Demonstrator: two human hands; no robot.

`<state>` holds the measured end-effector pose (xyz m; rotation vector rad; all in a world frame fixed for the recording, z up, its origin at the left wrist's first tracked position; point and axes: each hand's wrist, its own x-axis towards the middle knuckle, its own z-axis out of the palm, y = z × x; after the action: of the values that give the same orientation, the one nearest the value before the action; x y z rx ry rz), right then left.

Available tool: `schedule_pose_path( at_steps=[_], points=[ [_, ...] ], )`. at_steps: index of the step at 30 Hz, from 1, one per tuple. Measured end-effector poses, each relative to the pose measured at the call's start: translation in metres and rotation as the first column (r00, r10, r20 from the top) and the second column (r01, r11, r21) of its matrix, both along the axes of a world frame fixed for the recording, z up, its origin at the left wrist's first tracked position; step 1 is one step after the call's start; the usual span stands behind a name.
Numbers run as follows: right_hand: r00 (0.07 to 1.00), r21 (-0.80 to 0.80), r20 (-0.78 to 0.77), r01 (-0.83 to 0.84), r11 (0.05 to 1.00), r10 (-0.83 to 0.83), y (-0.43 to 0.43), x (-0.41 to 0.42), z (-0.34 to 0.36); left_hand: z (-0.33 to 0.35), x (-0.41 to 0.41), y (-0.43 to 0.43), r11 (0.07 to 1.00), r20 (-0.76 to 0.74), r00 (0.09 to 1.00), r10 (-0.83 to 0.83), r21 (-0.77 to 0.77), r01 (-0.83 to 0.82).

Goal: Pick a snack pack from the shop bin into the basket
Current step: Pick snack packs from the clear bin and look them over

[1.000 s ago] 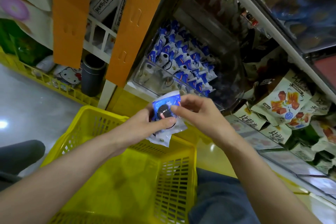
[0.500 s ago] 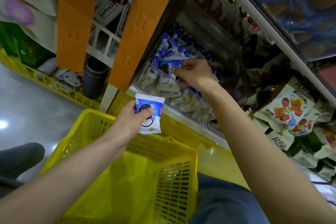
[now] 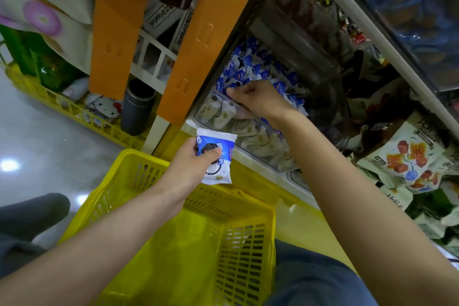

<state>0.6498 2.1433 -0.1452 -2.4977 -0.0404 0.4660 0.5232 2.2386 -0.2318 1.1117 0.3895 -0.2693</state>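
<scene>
Head view: the left hand [image 3: 191, 169] pinches a blue and white snack pack [image 3: 219, 174], thumb on the front and fingers behind, and holds it upright. The pack is in the air just over the far rim of the yellow basket [image 3: 139, 156], not inside it. That arm reaches out over the basket. The right hand [image 3: 258, 102] is down in the clear shop bin [image 3: 248, 136], fingers curled among the blue packs [image 3: 250, 67]. I cannot tell if it grips one.
</scene>
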Motion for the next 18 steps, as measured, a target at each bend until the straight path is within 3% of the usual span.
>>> schedule_pose_path(
  at_steps=[2,3,6,8,10,13,15,18],
  points=[
    [0.999,0.01,0.04,0.03,0.999,-0.031,-0.005,-0.005,0.004,0.001,-0.001,-0.001,1.0,-0.005,1.0,-0.001,-0.021,0.001],
    [0.989,0.017,0.14,0.051,0.999,-0.052,-0.009,-0.012,0.005,0.001,-0.001,-0.001,0.999,-0.009,1.0,-0.002,-0.032,0.002],
    [0.823,0.171,0.557,0.015,0.985,-0.109,-0.02,-0.05,0.006,0.001,-0.004,-0.004,0.999,0.001,1.0,-0.018,-0.046,0.018],
    [0.747,0.213,0.658,-0.064,0.975,-0.095,-0.032,-0.08,-0.002,0.001,-0.007,-0.007,0.998,0.031,0.998,-0.049,-0.043,0.05],
    [0.802,0.193,0.594,-0.064,0.979,-0.065,-0.043,-0.104,-0.018,0.0,-0.011,-0.01,0.995,0.066,0.993,-0.094,-0.03,0.096],
    [0.946,0.211,0.299,0.066,0.975,-0.129,-0.055,-0.126,-0.044,0.0,-0.018,-0.015,0.986,0.121,0.978,-0.167,0.008,0.168],
    [0.976,0.282,0.115,0.146,0.948,-0.185,-0.06,-0.134,-0.054,0.0,-0.022,-0.018,0.98,0.13,0.971,-0.201,0.028,0.199],
    [0.98,0.312,0.081,0.147,0.939,-0.18,-0.065,-0.14,-0.06,-0.002,-0.026,-0.022,0.973,0.098,0.968,-0.231,0.022,0.23]
  ],
)
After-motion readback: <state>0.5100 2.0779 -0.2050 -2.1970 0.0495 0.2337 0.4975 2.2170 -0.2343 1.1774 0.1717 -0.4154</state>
